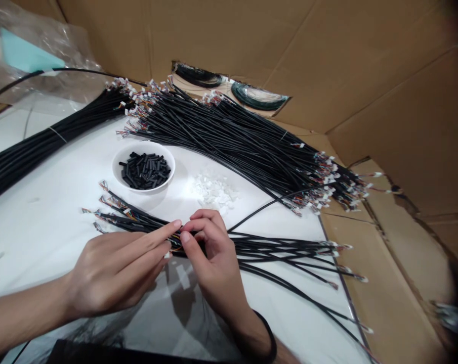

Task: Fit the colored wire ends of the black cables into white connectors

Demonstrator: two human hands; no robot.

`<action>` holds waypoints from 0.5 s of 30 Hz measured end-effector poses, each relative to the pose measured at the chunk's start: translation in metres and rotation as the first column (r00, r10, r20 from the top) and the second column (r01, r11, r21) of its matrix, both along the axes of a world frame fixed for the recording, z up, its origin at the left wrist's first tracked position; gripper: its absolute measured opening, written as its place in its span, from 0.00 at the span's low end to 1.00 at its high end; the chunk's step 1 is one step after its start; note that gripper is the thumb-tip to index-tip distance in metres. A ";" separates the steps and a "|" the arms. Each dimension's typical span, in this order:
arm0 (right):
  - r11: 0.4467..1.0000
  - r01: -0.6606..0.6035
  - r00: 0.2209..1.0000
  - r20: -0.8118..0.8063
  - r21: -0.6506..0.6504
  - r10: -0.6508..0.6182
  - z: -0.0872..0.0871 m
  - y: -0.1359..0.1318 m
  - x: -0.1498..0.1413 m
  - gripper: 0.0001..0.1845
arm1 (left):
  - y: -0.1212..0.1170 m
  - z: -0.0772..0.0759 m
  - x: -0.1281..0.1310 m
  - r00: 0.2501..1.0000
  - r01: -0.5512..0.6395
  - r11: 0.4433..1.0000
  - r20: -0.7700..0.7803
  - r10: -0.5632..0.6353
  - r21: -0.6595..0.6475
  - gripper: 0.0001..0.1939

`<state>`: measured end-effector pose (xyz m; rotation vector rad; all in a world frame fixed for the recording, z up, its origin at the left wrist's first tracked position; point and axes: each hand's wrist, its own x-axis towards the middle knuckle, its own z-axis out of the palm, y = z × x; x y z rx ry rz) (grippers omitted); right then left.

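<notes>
My left hand (118, 268) reaches in from the left, fingers long and pressed together around the thin coloured wires at a cable's end. A small white connector (168, 255) peeks out under its fingertips. My right hand (217, 258), a black band at its wrist, pinches the same wires with thumb and forefinger, its tips touching the left ones. The fingers hide most of the wire end. Under both hands lies a loose bunch of black cables (282, 247), with bare coloured wires (111, 202) at the left end and connectors at the right.
Beyond my hands stand a white bowl (117, 174) of short black tubes (147, 169) and a pile of small white pieces (213, 191). A large cable heap (232, 136) and a tied bundle (42, 141) lie further back. Cardboard walls (229, 35) enclose the white table (42, 217).
</notes>
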<state>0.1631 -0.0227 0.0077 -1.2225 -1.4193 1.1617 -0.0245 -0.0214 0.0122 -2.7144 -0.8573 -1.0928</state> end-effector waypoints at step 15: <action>1.000 -0.004 1.000 0.011 -0.005 0.004 -0.002 -0.001 0.001 0.05 | -0.001 -0.003 0.000 0.998 -0.060 0.998 0.002 0.061 -0.028 0.05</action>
